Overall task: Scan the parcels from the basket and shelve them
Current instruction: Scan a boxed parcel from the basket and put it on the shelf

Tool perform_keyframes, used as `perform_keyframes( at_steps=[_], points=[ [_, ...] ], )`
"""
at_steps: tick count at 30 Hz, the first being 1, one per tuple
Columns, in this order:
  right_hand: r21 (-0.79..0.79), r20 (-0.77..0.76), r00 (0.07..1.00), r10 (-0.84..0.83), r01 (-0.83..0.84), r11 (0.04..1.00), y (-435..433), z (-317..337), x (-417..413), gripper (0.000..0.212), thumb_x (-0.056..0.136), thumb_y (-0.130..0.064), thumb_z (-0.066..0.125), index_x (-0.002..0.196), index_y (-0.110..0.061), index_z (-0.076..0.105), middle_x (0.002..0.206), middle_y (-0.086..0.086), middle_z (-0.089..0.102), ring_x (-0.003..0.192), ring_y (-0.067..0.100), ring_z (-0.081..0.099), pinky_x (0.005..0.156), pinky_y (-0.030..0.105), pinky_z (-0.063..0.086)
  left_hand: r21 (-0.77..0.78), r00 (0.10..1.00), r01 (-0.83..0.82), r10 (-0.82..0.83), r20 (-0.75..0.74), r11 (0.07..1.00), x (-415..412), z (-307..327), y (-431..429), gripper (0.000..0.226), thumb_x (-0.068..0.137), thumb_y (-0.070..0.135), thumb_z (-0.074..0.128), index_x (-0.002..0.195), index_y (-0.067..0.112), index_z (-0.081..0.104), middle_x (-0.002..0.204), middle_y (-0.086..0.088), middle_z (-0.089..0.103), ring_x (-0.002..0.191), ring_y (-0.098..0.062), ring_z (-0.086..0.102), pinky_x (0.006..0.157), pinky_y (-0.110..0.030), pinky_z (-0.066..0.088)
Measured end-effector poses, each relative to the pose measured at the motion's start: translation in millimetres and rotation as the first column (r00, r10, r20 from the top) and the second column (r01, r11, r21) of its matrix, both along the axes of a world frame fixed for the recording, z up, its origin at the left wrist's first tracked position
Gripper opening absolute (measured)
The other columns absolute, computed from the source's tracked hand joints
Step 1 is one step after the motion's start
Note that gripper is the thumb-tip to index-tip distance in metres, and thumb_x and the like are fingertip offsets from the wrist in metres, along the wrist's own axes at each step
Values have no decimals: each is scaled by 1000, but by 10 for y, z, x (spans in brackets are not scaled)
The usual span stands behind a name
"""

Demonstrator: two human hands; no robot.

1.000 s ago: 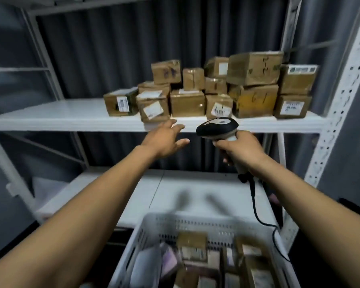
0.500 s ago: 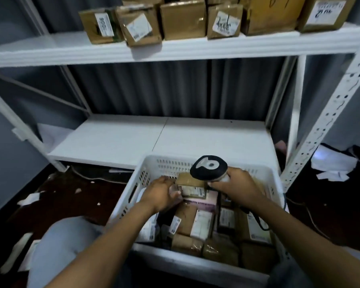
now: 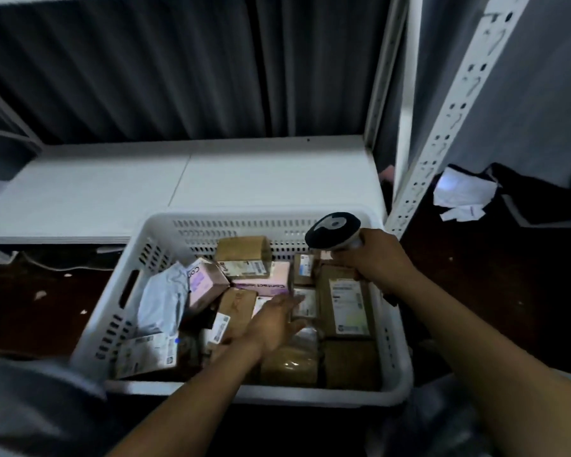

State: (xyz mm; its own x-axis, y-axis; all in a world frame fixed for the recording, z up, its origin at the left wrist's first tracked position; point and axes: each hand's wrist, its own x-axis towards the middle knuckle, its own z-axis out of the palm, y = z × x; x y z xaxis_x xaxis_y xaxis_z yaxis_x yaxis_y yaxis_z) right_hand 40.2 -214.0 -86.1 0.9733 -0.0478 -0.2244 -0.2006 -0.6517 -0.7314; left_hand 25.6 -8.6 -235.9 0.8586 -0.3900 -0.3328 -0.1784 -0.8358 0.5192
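Head view: white slatted basket [image 3: 244,222] set before the white lower shelf [image 3: 211,179], packed with parcels [image 3: 346,301], brown boxes and pale mailers. Left hand [image 3: 274,321] flat over the middle of the heap, fingers straight and close together, gripping nothing. Right hand [image 3: 373,255] curled round the scanner [image 3: 332,229] above the basket's far right corner. Behind, dark corrugated wall [image 3: 178,77] – to the right a perforated white upright [image 3: 449,113], dark reddish floor [image 3: 475,291], scraps of white paper [image 3: 462,192]

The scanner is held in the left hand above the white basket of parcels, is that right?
Not quite. The head view shows the scanner held in the right hand, not the left, above the white basket of parcels. The left hand is open over the parcels.
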Motion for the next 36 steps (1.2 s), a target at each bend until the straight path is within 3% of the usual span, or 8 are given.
perform_keyframes(
  at_steps=[5, 12, 17, 21, 27, 30, 33, 36],
  points=[
    [16, -25, 998, -62, 63, 998, -299, -32, -7, 26, 85, -26, 70, 86, 0, 67, 75, 19, 71, 70, 31, 68, 74, 42, 57, -153, 969, -149, 113, -222, 977, 66, -169, -601, 49, 95, 20, 59, 141, 14, 45, 140, -3, 52, 126, -12, 47, 89, -7, 31],
    [53, -19, 994, -107, 108, 993, -483, -69, 21, 27, 85, -27, 71, 88, 0, 67, 81, 18, 72, 70, 30, 69, 74, 44, 58, -123, 835, -301, 199, -513, 946, 150, -617, -893, 55, 94, 34, 60, 142, 15, 41, 141, -4, 52, 127, -23, 51, 104, -29, 41],
    [64, 6, 996, -84, 84, 994, -453, -53, 56, 29, 86, -22, 69, 91, 6, 66, 82, 23, 70, 77, 35, 67, 77, 49, 55, -243, 656, -542, 224, -720, 804, 174, -732, -980, 58, 90, 20, 67, 136, 19, 33, 134, -1, 53, 125, -23, 52, 102, -31, 45],
    [73, 17, 996, -87, 86, 994, -406, -50, 89, 30, 85, -23, 70, 92, 5, 67, 81, 23, 70, 77, 35, 68, 76, 49, 56, -263, 590, -661, 271, -761, 703, 184, -761, -996, 79, 83, 19, 75, 145, 16, 27, 135, -6, 55, 111, -19, 58, 76, -20, 54],
    [87, -3, 997, -81, 81, 993, -321, -29, 133, 25, 86, -23, 69, 85, 2, 66, 65, 14, 67, 57, 24, 65, 68, 38, 55, -272, 533, -763, 331, -779, 587, 208, -566, -898, 94, 82, 27, 75, 153, 24, 13, 148, -5, 43, 109, -20, 54, 83, -29, 45],
    [105, -24, 997, -79, 82, 991, -280, -6, 168, 20, 85, -25, 70, 77, -8, 63, 63, 10, 67, 51, 17, 62, 65, 35, 56, -307, 522, -804, 357, -775, 508, 217, -426, -749, 83, 83, 27, 73, 149, 29, 23, 142, -7, 49, 104, -22, 60, 69, -32, 51],
    [153, -37, 996, -86, 91, 984, -246, 11, 195, 18, 85, -27, 72, 78, -14, 62, 73, 10, 70, 54, 16, 64, 60, 33, 56, -385, 577, -782, 336, -745, 490, 180, -336, -487, 64, 83, 25, 73, 138, 30, 42, 123, -5, 65, 100, -25, 68, 77, -40, 57],
    [181, -41, 993, -109, 115, 977, -208, 10, 226, 24, 85, -33, 73, 86, -10, 66, 78, 9, 70, 64, 17, 68, 61, 33, 57, -485, 661, -733, 331, -673, 476, 151, -59, -240, 43, 88, 16, 65, 126, 31, 53, 111, 1, 70, 93, -16, 68, 66, -24, 52]
  ],
)
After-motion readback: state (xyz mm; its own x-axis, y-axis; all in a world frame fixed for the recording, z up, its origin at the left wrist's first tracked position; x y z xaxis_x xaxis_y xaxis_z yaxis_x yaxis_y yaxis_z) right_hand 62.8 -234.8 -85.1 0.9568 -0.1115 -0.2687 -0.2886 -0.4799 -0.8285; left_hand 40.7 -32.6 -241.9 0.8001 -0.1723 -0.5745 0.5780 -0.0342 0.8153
